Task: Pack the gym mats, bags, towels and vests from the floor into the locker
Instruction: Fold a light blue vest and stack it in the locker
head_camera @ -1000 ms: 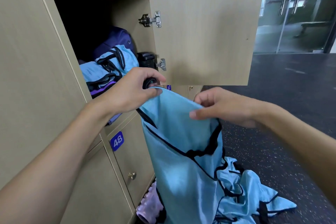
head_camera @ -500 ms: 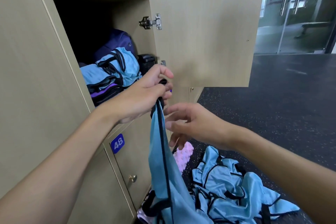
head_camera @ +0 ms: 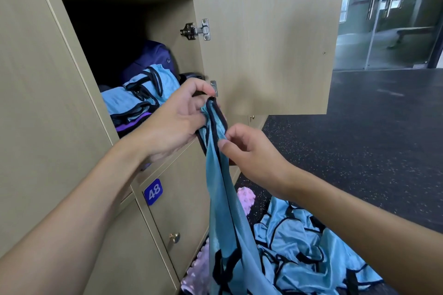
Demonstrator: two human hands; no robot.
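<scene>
The locker stands open at chest height, its door swung out to the right over the dark speckled floor. On the floor, close to the foot of the lockers, lies a loose pile of blue vests with black trim, not yet packed. One vest hangs gathered into a long strip from in front of the locker's lower front edge down to that pile. Inside, a few vests lie stacked at the front edge, and a purple bag sits behind them towards the back; something black shows just right of it, too dark to name. Two pink towels lie on the floor against the base of the lockers, one behind the hanging vest, one lower down by its left side. The left hand has its fingers curled round the bunched top of the vest, right at the mouth of the locker. The right hand, just below it, has thumb and curled fingers nipping the cloth, as if to gather it. A plate reading 48 marks the door beneath. I'd say the job is partly done: a bag and some vests are in, while this vest, the pile and the towels are left. I see no mats.
</scene>
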